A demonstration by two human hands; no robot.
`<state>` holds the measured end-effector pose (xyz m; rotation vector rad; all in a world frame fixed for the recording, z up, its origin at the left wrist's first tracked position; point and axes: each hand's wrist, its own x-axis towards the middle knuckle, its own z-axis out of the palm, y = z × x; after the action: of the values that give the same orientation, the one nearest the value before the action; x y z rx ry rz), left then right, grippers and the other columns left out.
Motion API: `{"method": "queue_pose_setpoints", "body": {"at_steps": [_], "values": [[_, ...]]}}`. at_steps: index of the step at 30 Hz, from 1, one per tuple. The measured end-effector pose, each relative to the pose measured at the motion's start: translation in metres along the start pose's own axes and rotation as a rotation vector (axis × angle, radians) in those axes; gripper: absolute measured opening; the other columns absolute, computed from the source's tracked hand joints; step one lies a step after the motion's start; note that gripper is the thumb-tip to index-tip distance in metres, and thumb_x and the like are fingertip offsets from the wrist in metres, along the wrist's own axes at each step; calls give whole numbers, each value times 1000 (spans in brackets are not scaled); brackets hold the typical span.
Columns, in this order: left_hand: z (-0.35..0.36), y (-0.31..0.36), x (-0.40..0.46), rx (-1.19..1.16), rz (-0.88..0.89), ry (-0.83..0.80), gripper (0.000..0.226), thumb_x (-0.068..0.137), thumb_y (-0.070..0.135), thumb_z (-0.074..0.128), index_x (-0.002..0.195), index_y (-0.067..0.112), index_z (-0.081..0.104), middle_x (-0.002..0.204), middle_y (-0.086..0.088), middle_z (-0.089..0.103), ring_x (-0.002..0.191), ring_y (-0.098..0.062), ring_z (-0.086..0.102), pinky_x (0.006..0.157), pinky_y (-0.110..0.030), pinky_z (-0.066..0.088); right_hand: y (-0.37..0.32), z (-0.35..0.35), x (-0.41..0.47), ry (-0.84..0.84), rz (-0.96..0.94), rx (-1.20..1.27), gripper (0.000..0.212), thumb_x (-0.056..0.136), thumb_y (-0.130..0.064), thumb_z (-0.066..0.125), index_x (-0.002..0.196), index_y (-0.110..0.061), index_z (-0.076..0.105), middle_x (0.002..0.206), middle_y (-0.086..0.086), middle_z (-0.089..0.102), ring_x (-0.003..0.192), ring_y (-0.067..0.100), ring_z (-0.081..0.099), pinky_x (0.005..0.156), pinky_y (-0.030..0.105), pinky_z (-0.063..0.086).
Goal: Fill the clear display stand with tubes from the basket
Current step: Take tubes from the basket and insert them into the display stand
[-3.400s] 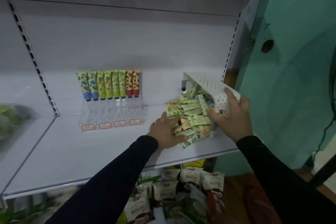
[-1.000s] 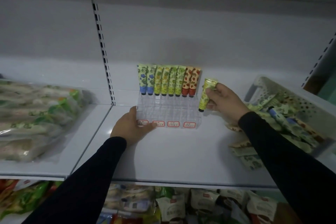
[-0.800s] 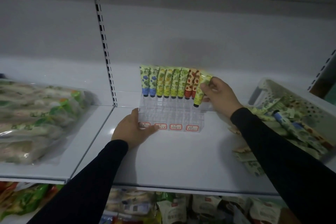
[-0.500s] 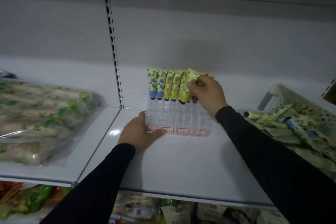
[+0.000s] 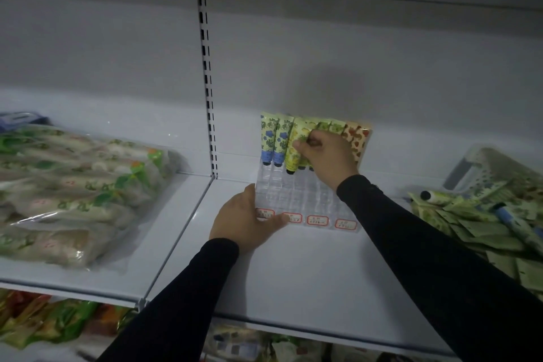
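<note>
The clear display stand (image 5: 308,200) sits on the white shelf (image 5: 293,273) with a back row of upright tubes (image 5: 274,138) and red price labels along its front. My right hand (image 5: 326,156) pinches a yellow-green tube (image 5: 295,150) with a black cap, held cap-down in front of the back row, just right of the two blue-capped tubes. My left hand (image 5: 246,220) grips the stand's front left corner. The white perforated basket (image 5: 482,161) lies tipped at the right edge, with several tubes (image 5: 476,214) spilled beside it.
Bagged green-and-white packets (image 5: 73,194) fill the neighbouring shelf section on the left. A slotted upright (image 5: 207,73) divides the two sections. More packaged goods (image 5: 53,323) lie on the shelf below. Bare shelf surface lies in front of the stand.
My right hand carried the yellow-green tube leftward along the back row, from the stand's right end to beside the blue-capped tubes. My left hand stayed on the stand's corner.
</note>
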<state>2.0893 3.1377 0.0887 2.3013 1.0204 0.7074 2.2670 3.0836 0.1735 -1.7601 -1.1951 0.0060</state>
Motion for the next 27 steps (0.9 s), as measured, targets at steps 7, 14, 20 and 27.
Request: {"method": "queue_pose_setpoints", "body": {"at_steps": [7,14,20,27], "values": [[1,-1,1,-5,12,12,71,72,71,65,124,28,44,112,10,61,89,-6,51,75,-22,37,-4,7,-2,9,-4,-82,34,88,-32,67,80,0,60,76,12,67,73,28,62,72,38,52],[0,1,-1,10,17,18,74,75,69,65,129,23,43,119,5,60,104,-14,56,78,-22,35,-11,3,-3,55,-36,-152,32,92,-31,61,74,-6,52,61,1,52,56,16,45,56,27,37],[0,1,0,11,14,10,77,76,68,65,133,21,42,124,2,59,110,-16,55,80,-21,34,-12,1,5,112,-63,-239,43,97,-34,50,65,-6,56,56,8,54,52,16,43,50,25,31],[-1,2,-1,11,15,5,75,76,68,65,131,23,42,122,4,59,100,-13,54,79,-20,34,-20,1,12,157,-86,-202,25,92,-31,61,82,-11,73,74,-2,69,67,11,61,61,18,44]]}}
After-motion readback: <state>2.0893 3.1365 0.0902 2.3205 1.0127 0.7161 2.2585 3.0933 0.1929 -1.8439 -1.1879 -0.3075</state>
